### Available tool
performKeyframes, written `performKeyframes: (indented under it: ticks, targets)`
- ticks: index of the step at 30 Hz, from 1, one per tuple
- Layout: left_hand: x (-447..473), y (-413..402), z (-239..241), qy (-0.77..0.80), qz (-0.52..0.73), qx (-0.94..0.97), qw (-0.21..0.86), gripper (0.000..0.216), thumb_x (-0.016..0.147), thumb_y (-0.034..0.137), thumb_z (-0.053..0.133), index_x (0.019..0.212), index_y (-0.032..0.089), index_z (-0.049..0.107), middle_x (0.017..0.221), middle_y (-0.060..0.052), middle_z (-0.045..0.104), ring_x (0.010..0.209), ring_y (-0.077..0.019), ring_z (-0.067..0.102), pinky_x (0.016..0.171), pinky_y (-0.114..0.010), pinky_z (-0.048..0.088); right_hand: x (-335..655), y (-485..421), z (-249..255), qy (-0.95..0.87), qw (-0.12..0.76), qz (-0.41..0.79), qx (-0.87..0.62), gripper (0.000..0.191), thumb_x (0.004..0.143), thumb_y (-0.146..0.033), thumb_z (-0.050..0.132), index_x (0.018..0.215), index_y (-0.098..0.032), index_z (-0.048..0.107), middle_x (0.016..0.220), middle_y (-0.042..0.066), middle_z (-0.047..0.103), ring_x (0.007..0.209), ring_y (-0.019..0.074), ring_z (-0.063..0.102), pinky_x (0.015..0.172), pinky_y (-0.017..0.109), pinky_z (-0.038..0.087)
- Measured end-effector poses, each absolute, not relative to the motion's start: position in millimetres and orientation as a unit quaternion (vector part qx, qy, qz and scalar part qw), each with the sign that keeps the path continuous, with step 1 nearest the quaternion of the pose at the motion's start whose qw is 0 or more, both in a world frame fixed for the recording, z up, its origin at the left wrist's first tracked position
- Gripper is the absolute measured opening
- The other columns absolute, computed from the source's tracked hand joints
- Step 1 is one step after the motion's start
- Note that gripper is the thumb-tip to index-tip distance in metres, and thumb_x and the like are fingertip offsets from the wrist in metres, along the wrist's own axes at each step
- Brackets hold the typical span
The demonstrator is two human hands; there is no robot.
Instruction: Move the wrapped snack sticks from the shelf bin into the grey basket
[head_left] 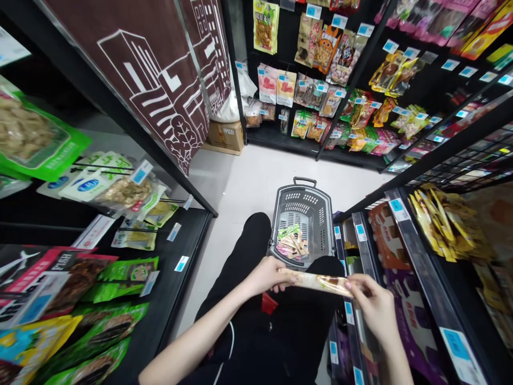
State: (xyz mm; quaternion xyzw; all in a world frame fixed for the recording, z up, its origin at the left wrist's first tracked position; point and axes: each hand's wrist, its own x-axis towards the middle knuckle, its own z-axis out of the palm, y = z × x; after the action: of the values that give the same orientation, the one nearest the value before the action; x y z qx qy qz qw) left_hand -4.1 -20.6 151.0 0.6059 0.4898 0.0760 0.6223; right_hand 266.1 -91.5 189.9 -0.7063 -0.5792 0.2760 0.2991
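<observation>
Snack packet (316, 282): long, narrow, clear-fronted; held level between both hands, above the person's dark trousers and just this side of the basket.
Left hand (267, 276): fingers closed on the packet's left end.
Right hand (374, 305): fingers (358, 287) pinched on its right end.
Basket (303, 206): grey plastic, on the floor, small packets lying inside.
Writing: "FISH" on a red box (48, 278) on the left shelf; the packet's own print is too small to read.
Shelves: blue price tags (396, 205) along the edges.
</observation>
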Motion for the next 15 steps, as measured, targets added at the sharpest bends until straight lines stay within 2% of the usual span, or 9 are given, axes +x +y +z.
performKeyframes:
  ticks: [2,5,9,11,12,15]
  targets:
    - [2.8,-14.3,141.7,0.53,0.072,0.648,0.542,0.044,0.077,0.051,0.051,0.071,0.01,0.066,0.06,-0.005,0.067,0.052,-0.0142,0.062,0.049,-0.02,0.045,269.4,-78.5,171.0,-0.565,0.319,0.274,-0.71,0.028,0.076,-0.044,0.061,0.081,-0.016,0.066,0.074,0.006,0.071,0.066,0.0198,0.066,0.061,0.027,0.051]
    - [10.4,-0.4,126.4,0.56,0.049,0.677,0.475,0.05,0.081,0.054,0.045,0.067,0.01,0.066,0.064,-0.009,0.068,0.065,-0.0189,0.065,0.063,-0.024,0.046,272.0,-51.6,138.9,-0.545,0.352,0.288,-0.704,0.033,0.076,-0.046,0.06,0.083,-0.014,0.065,0.073,0.008,0.071,0.066,0.0203,0.065,0.062,0.029,0.051]
    - [-0.7,12.4,113.7,0.585,-0.02,0.716,0.381,0.038,0.081,0.043,0.049,0.075,0.01,0.067,0.086,-0.019,0.069,0.091,-0.0305,0.064,0.076,-0.033,0.044,263.9,-13.2,105.1,-0.551,0.36,0.294,-0.693,0.041,0.076,-0.051,0.056,0.08,-0.012,0.065,0.067,0.007,0.069,0.062,0.02,0.065,0.055,0.028,0.05]
    - [-18.1,11.9,109.6,0.573,-0.057,0.734,0.36,0.03,0.078,0.038,0.054,0.078,0.011,0.067,0.091,-0.021,0.069,0.091,-0.0326,0.064,0.075,-0.036,0.045,256.0,0.6,94.3,-0.56,0.35,0.289,-0.693,0.039,0.079,-0.05,0.055,0.076,-0.012,0.065,0.065,0.004,0.068,0.061,0.0182,0.065,0.055,0.027,0.05]
    - [-28.7,10.4,106.7,0.563,-0.071,0.743,0.356,0.03,0.08,0.037,0.051,0.079,0.012,0.067,0.091,-0.021,0.069,0.09,-0.0327,0.064,0.075,-0.037,0.045,251.9,5.6,89.9,-0.566,0.343,0.285,-0.694,0.037,0.082,-0.047,0.054,0.076,-0.012,0.065,0.066,0.002,0.067,0.063,0.017,0.064,0.059,0.027,0.051]
    - [-59.3,3.3,91.7,0.533,-0.108,0.761,0.352,0.03,0.083,0.035,0.043,0.086,0.014,0.065,0.09,-0.016,0.07,0.086,-0.0302,0.066,0.072,-0.035,0.046,241.5,15.1,79.1,-0.574,0.32,0.272,-0.703,0.025,0.089,-0.036,0.051,0.089,-0.013,0.063,0.085,0.001,0.065,0.075,0.0155,0.063,0.069,0.031,0.052]
